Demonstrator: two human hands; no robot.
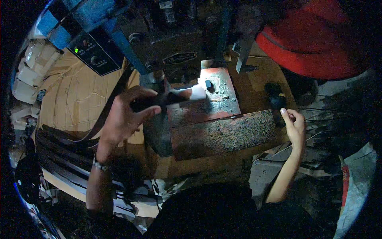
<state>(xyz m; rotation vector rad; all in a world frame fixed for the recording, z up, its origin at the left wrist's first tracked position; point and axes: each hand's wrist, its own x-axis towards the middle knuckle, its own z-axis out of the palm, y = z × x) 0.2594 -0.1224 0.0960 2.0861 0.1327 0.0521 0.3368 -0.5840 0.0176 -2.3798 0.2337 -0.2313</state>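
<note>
My left hand [123, 113] pinches a dark flat strip [173, 98] between thumb and fingers. The strip is smeared by motion, and its far end shines white under the lamp. It reaches over a worn reddish plate [229, 105] below the dark head [179, 44] of a blue press. On the plate's lit part stands a small dark block [208, 84]. At the right, my right hand [293, 125] has its fingers curled at a black rounded knob-like thing [277, 102]. Shadow hides how firmly they grip it.
A control panel [95, 55] with a green light hangs at the upper left. Cardboard [71, 95] lies below it, with a pile of dark strips [63, 155] nearer me. A rough slab [238, 129] fronts the plate. A large red rounded thing [314, 44] fills the upper right.
</note>
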